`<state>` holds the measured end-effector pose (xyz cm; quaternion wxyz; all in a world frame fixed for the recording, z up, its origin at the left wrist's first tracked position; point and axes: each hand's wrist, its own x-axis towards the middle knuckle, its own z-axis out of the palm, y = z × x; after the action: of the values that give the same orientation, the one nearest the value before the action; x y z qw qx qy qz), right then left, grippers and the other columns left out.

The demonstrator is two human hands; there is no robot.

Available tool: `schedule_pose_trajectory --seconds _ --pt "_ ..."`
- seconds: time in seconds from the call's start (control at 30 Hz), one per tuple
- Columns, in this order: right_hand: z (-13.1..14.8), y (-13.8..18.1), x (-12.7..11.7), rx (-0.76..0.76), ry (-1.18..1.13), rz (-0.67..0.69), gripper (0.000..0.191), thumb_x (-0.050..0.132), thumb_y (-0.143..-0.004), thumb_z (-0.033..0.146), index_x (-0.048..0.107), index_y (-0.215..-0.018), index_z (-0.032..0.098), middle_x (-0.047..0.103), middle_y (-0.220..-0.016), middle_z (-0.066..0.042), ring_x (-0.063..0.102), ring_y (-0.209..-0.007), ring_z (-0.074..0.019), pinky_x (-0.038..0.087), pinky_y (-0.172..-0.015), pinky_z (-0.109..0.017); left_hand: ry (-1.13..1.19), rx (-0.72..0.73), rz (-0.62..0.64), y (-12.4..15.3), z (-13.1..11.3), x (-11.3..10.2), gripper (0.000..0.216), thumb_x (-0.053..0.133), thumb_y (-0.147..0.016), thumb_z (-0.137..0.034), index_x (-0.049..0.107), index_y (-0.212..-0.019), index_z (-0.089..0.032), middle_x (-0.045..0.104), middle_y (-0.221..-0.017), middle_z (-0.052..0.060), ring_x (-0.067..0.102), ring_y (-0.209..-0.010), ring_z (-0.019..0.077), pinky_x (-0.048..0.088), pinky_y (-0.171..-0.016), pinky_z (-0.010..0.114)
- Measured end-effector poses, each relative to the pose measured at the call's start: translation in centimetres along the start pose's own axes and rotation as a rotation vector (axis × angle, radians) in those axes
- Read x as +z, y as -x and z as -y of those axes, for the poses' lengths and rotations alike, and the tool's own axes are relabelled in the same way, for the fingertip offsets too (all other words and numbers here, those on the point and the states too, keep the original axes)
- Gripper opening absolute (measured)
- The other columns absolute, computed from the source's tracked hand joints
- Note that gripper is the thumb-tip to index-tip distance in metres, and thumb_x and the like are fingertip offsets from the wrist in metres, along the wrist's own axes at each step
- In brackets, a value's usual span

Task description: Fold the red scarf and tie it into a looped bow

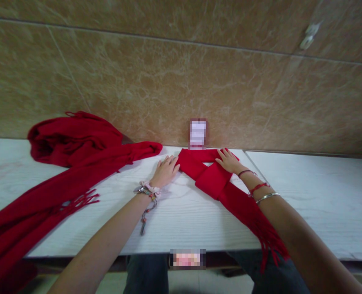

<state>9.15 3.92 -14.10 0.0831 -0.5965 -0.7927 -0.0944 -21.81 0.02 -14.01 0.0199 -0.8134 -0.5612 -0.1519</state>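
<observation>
A red scarf [213,181] lies on the white table, folded flat into a loop, with a wide band wrapped across its middle. Its fringed tail runs down to the right and hangs over the front edge. My left hand [165,171] rests beside the loop's left corner, fingers stretched out and their tips touching the cloth. On the loop's upper right corner, my right hand [229,162] lies flat with its fingers spread. Neither hand is closed round the fabric. My right forearm passes over the fringe side and hides a little of it.
More red fabric with fringe [77,143] is heaped at the left and trails off the table's front edge. A small blurred-out item [197,134] stands against the brown marbled wall [156,81]. The white table [316,196] has a seam on the right.
</observation>
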Motion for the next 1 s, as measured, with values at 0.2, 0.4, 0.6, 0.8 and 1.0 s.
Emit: schedule_pose_trajectory --seconds 0.2,0.4,0.6,0.8,1.0 --pt "5.3 1.2 -3.0 0.029 -0.142 0.089 0.063 0.033 -0.096 0.050 0.025 -0.151 0.019 0.022 -0.156 -0.016 0.021 -0.142 -0.0368 0.030 -0.108 -0.059 0.007 0.150 0.002 -0.1 -0.2 -0.3 0.048 0.032 -0.097 -0.032 0.039 -0.143 -0.019 0.027 -0.156 0.011 0.023 -0.144 0.0284 0.028 -0.112 0.053" --pt "8.5 5.7 -4.0 -0.143 -0.223 0.125 0.065 0.037 -0.095 0.053 0.029 -0.150 0.020 0.023 -0.156 -0.015 0.020 -0.143 -0.0352 0.028 -0.110 -0.058 -0.013 0.340 0.088 -0.1 0.4 -0.1 0.042 0.030 -0.099 -0.031 0.048 -0.136 -0.022 0.039 -0.150 0.008 0.031 -0.141 0.0232 0.029 -0.112 0.049" --pt "5.2 10.6 -4.4 -0.128 -0.318 -0.003 0.072 0.048 -0.090 0.051 0.029 -0.149 0.014 0.034 -0.150 -0.021 0.025 -0.141 -0.0340 0.029 -0.112 -0.057 0.027 0.471 -0.030 0.9 -1.2 -1.2 0.040 0.038 -0.098 -0.032 0.051 -0.134 -0.020 0.046 -0.145 0.010 0.036 -0.138 0.0216 0.027 -0.114 0.044" --pt "6.5 14.3 -3.8 -0.106 -0.294 0.070 0.071 0.049 -0.089 0.046 0.033 -0.145 0.005 0.032 -0.149 -0.028 0.032 -0.138 -0.0342 0.034 -0.110 -0.051 0.053 0.770 0.087 2.1 -5.2 -1.7 0.047 0.051 -0.092 -0.040 0.047 -0.137 -0.025 0.045 -0.146 0.008 0.037 -0.138 0.0210 0.029 -0.112 0.041" --pt "8.2 13.6 -5.3 -0.110 -0.364 0.086 0.062 0.051 -0.089 0.039 0.039 -0.142 0.011 0.042 -0.145 -0.021 0.043 -0.133 -0.0286 0.039 -0.109 -0.045 -0.012 0.743 0.077 1.9 -4.3 -1.6 0.041 0.047 -0.092 -0.018 0.053 -0.132 -0.023 0.057 -0.136 0.006 0.049 -0.128 0.0169 0.034 -0.108 0.036"
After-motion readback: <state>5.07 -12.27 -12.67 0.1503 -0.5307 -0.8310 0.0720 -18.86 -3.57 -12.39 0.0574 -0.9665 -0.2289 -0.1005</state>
